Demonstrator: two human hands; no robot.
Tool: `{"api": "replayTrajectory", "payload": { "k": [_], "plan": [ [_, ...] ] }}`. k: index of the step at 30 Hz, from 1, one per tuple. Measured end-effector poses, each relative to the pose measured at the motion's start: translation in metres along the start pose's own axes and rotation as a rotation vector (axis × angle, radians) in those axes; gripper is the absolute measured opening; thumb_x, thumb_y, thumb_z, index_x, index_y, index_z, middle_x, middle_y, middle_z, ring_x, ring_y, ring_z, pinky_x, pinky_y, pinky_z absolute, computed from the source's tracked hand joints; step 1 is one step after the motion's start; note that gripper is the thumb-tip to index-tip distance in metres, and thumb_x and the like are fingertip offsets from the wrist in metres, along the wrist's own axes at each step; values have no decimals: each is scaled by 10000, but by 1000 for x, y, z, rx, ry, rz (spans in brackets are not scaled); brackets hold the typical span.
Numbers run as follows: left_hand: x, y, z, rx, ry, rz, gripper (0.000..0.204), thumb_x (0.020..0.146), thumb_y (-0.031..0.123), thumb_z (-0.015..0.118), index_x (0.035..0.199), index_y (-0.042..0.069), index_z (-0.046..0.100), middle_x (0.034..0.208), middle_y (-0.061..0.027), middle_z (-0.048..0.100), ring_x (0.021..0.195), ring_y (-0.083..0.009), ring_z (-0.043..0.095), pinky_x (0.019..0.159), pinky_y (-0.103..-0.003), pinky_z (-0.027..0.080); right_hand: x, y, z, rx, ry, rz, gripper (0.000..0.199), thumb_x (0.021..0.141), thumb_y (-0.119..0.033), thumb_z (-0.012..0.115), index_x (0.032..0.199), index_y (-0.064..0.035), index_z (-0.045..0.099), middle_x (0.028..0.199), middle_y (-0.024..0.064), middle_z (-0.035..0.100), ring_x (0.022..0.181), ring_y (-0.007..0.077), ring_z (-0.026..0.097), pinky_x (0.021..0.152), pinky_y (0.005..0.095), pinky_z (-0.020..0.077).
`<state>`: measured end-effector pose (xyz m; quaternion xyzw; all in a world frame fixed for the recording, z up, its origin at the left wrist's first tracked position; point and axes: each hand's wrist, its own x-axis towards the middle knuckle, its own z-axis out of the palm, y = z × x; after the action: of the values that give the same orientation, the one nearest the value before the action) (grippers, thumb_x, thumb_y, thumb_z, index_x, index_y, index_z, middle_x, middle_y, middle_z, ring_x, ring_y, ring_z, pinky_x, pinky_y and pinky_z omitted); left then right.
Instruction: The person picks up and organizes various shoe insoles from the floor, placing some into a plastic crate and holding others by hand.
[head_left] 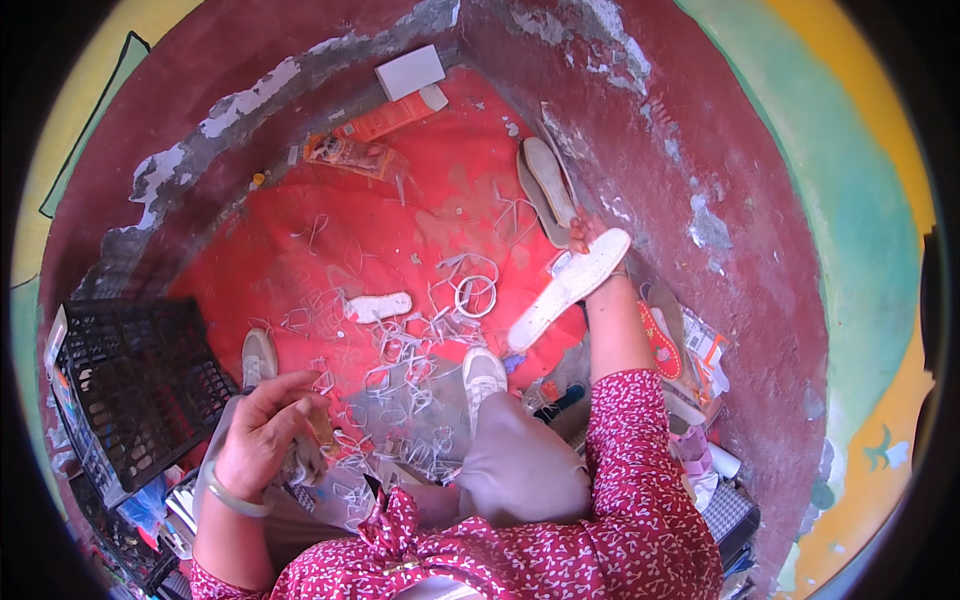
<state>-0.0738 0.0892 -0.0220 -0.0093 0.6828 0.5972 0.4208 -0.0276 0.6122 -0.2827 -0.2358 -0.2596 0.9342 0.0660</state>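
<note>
R hand fwd, gripping white insole — L hand turned inward, fingers loosely bent, free

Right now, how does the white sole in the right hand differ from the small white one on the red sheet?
Support: the held sole is in the right hand; the floor sole lies on the red sheet.
Angle: the held sole slants across the view; the floor sole runs nearly left to right.
Apparent size: the held sole looks bigger than the floor sole, partly from being nearer the camera.
Shared: both whitish, long, round-ended.
</note>
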Motion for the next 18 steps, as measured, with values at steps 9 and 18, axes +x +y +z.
{"api": "replayTrajectory", "payload": {
  "k": [9,18],
  "plan": [
    [4,-19,30,853,-58,226,496,770,169,690,1169,-39,481,924,-152,616,801,-153,615,679,-263,478,-39,137,211,101,-122,28,308,924,-368,422,921,-69,495,644,25,513,461,108,454,374,225,362],
    [17,-65,29,1033,80,229,287,808,219,559,1007,13,581,703,-240,593,737,-390,612,652,-440,502,-121,198,317,-70,-75,218,377,915,-431,429,943,-67,523,692,27,531,544,109,518,473,247,419]
  ]
}}
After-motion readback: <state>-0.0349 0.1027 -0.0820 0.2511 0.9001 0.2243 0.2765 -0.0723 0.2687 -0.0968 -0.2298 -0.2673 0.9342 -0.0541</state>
